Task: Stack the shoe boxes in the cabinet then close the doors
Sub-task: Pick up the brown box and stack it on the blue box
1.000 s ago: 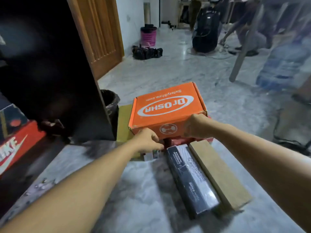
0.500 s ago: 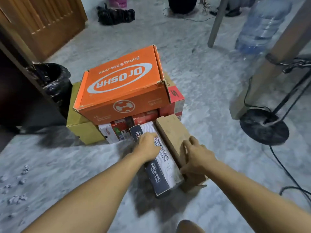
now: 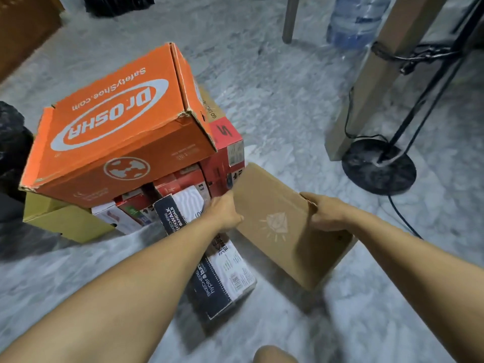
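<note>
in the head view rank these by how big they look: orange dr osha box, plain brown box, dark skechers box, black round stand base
1. orange Dr.OSHA box, clearly largest
2. plain brown box, held in both hands and tilted
3. dark Skechers box, partly hidden by the left arm, so its place against the brown box is unsure
4. black round stand base, smallest, though it lies farther off

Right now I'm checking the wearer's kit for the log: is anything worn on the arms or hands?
No. Both forearms are bare as far as the frame shows, with no sleeves in view. The left hand and right hand have no gloves, and no watch, band or ring is visible.
</note>
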